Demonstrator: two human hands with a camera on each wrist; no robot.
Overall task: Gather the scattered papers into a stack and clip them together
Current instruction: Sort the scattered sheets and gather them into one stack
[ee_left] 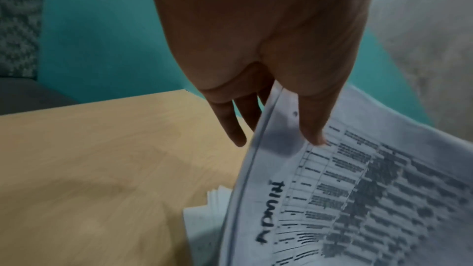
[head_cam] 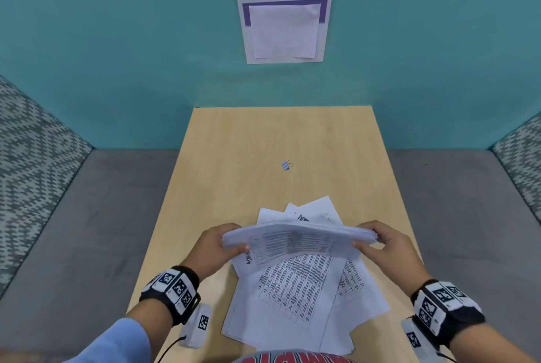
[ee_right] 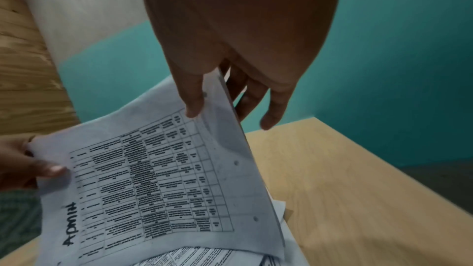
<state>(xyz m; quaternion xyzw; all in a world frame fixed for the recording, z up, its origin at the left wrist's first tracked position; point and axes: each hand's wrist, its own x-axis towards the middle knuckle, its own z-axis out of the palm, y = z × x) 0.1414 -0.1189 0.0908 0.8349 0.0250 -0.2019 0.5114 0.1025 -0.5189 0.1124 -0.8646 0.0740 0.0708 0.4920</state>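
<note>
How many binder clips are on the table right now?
1. The binder clip lies alone on the table, past the papers and beyond both hands. Another could be hidden under the sheets; none shows in the wrist views.

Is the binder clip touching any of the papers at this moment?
Apart. In the head view the binder clip lies alone on the table, with bare wood between it and the farthest of the papers.

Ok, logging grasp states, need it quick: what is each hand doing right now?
Left hand: grips the left edge of the lifted paper bundle, thumb on top.
Right hand: grips the bundle's right edge, thumb on top.
</note>
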